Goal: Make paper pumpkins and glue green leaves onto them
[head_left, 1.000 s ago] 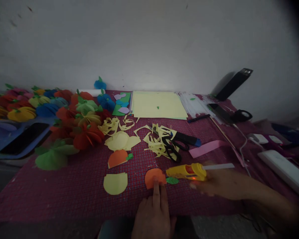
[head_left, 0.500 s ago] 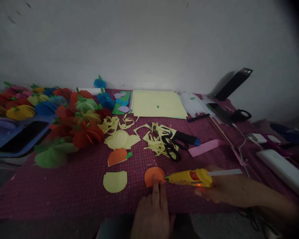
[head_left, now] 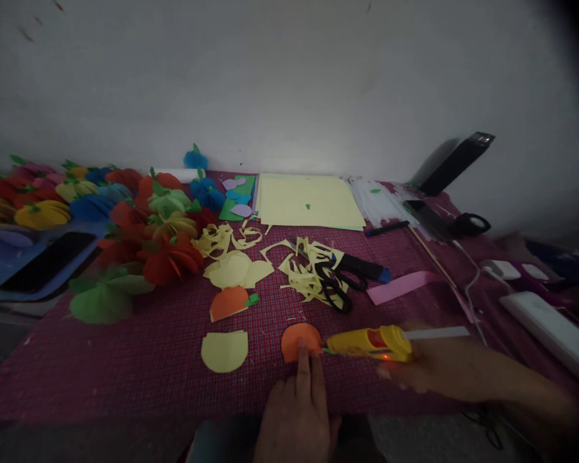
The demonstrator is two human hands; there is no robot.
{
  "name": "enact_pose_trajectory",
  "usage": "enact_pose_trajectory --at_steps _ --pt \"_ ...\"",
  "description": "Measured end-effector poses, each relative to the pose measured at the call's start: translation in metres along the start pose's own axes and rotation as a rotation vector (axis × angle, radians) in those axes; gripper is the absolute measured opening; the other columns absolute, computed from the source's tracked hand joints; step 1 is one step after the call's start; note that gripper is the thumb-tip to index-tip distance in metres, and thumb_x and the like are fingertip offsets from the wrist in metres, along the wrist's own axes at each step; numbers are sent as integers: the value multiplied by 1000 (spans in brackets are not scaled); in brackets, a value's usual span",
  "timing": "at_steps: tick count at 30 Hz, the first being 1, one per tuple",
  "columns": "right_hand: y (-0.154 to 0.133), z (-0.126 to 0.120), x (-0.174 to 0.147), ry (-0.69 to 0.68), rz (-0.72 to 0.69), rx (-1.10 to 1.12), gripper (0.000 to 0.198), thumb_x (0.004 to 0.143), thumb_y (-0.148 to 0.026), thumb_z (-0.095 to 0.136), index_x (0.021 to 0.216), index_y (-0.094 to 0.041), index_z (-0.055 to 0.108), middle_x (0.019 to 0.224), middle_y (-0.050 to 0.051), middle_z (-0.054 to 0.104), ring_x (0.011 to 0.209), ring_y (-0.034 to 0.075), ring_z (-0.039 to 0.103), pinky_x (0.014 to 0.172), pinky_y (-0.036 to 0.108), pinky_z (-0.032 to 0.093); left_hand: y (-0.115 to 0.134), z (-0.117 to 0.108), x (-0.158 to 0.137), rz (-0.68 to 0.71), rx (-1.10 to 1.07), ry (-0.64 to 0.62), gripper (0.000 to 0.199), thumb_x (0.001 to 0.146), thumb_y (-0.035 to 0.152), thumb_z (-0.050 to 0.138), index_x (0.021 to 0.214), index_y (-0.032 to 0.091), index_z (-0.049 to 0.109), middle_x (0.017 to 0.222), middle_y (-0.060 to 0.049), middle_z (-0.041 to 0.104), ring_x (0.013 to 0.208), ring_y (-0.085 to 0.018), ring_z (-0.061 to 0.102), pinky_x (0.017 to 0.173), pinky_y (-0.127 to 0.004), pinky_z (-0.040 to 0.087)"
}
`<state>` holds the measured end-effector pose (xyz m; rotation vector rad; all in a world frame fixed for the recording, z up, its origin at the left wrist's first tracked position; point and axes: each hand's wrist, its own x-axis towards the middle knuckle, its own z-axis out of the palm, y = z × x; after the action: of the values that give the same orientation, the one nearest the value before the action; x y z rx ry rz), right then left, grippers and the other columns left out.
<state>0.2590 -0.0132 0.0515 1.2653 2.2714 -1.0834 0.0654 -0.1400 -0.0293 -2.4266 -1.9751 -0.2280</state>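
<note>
My left hand (head_left: 299, 411) reaches up from the table's near edge. Two outstretched fingertips press an orange paper shape (head_left: 299, 341) flat on the cloth, while the other fingers are bent. My right hand (head_left: 429, 366) is wrapped round a yellow hot glue gun (head_left: 371, 344) with a glowing red light and a white glue stick jutting from its back. Its nozzle points left, at the orange shape's right edge; whether they touch I cannot tell. To the left lie a folded orange paper piece (head_left: 229, 302) with a green tab and a stack of pale yellow paper shapes (head_left: 224, 352).
Black-handled scissors (head_left: 335, 292) lie among yellow paper scraps (head_left: 303, 276). Many colourful paper pumpkins (head_left: 171, 257) crowd the left, beside a phone (head_left: 48, 262). Yellow sheets (head_left: 309, 200) sit at the back. A pink strip (head_left: 400, 286) and white power strip (head_left: 550, 328) are on the right.
The whole view has shifted slightly. Both hands keep nearly the same pose, with the glue gun's nozzle still beside the orange paper shape.
</note>
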Motion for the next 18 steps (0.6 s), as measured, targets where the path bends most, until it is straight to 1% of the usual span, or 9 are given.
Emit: enact_pose_trajectory --at_steps 2,6,11,15,18 --pt "1 0 2 -18 8 51 34 82 -51 43 78 -21 59 59 -1 61 50 14 56 42 21 36 0 0 0 -1 -7 -18 60 69 32 68 123 8 54 125 -21 55 66 -19 61 58 -32 53" --pt "3 -1 7 -40 49 104 39 84 -55 42 84 -20 59 65 0 63 56 15 58 48 21 39 0 1 0 2 -26 -52 60 70 28 67 124 7 52 126 -22 54 69 -20 61 60 -32 53" --pt "5 -2 13 -28 45 71 43 84 -58 40 90 -20 60 65 0 63 57 16 59 50 23 40 0 3 -1 -2 -34 -49 62 69 28 68 125 8 52 128 -20 53 70 -20 61 60 -33 54" --pt "2 -4 16 -22 67 46 47 84 -60 38 87 -19 59 66 1 64 58 17 59 50 23 40 -1 3 -1 12 -31 -32 60 69 29 68 123 9 54 129 -16 54 70 -19 61 59 -31 53" --pt "-3 -6 18 -48 67 63 48 85 -60 37 86 -18 59 69 2 65 60 16 60 51 23 41 -1 3 -1 11 -37 -49 59 70 31 67 123 9 53 128 -16 54 71 -19 61 59 -31 52"
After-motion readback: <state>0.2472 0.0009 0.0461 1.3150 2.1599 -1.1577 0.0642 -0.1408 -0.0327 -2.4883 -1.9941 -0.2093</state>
